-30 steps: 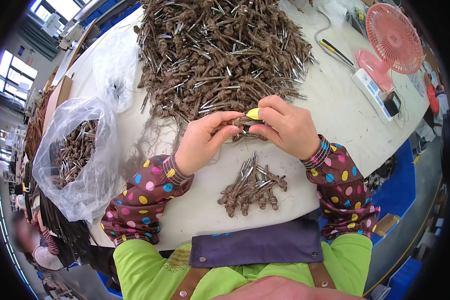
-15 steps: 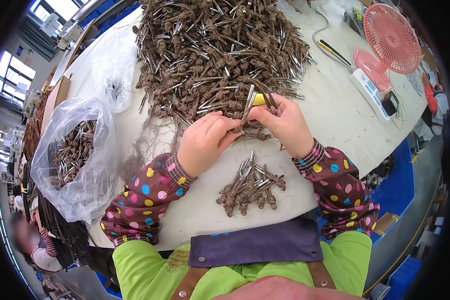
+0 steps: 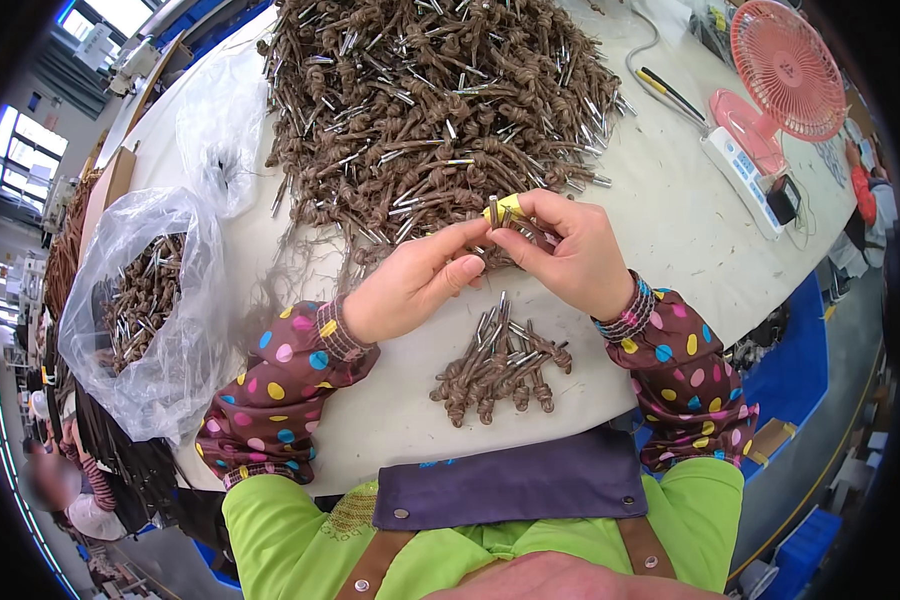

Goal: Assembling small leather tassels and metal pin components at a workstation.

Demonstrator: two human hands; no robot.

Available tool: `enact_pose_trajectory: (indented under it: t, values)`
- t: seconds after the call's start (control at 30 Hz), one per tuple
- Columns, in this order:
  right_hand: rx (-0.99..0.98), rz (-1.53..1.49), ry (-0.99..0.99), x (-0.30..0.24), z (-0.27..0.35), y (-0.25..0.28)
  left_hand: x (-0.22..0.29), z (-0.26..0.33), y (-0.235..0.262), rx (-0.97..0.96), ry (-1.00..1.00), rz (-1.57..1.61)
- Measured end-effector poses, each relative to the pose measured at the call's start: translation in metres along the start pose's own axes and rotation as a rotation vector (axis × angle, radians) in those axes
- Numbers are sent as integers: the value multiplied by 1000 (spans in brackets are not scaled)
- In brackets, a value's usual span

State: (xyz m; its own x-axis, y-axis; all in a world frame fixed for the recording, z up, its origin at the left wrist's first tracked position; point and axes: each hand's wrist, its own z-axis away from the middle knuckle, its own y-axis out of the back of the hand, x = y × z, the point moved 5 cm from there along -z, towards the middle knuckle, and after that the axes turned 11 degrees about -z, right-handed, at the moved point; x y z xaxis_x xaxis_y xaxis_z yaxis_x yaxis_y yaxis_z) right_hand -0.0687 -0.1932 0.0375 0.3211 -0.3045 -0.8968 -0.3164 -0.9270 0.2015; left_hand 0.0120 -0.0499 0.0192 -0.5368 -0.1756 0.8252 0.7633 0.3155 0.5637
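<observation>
My right hand (image 3: 580,250) is closed, thumb against index finger, on a short brown knotted cord (image 3: 494,212) whose end points up. Something yellow (image 3: 505,207) covers the tip of that index finger; tape or another wrap, I cannot tell which. Dark thin strips show partly between the fingers, their kind hidden. My left hand (image 3: 410,285) is beside it with thumb and index finger apart, the index fingertip close to or touching the cord. Nearer me lies a small group of knotted cords (image 3: 495,370) with silver metal tips, their tips mostly pointing away.
A large heap of knotted brown cords (image 3: 430,120) covers the far table. On the left stands a clear plastic bag (image 3: 195,330) of similar cords. A pink fan (image 3: 785,70), a white power strip (image 3: 745,185) and a black-and-yellow pen-like tool (image 3: 670,95) are at the right.
My left fingers have come away from the cord and spread, the hand shifting slightly left and nearer me. My right fingers have turned and closed further around the cord.
</observation>
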Motion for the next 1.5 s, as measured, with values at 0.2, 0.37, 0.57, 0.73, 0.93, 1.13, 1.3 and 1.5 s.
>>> enact_pose_trajectory:
  t: [0.2,0.37,0.57,0.73,0.93,1.13,1.3,1.5]
  values:
    - [-37,-31,-77,5,-1,1,-7,-2,2,34,-21,-38]
    - [-39,-93,-139,10,-2,1,2,-2,12,120,-108,-299]
    - [-65,-375,-254,24,0,-7,0,1,5,220,-209,-176]
    - [-153,-611,-321,22,2,-19,-10,2,-6,117,-172,158]
    - [-117,-484,-186,23,2,-16,-15,1,-9,155,-171,377]
    - [-125,-176,-56,2,0,-7,-28,6,-6,203,-61,165]
    - [-24,-1,142,-6,1,4,-26,2,-3,248,-48,460]
    - [18,-48,-23,-2,0,4,-16,0,-4,218,-167,207]
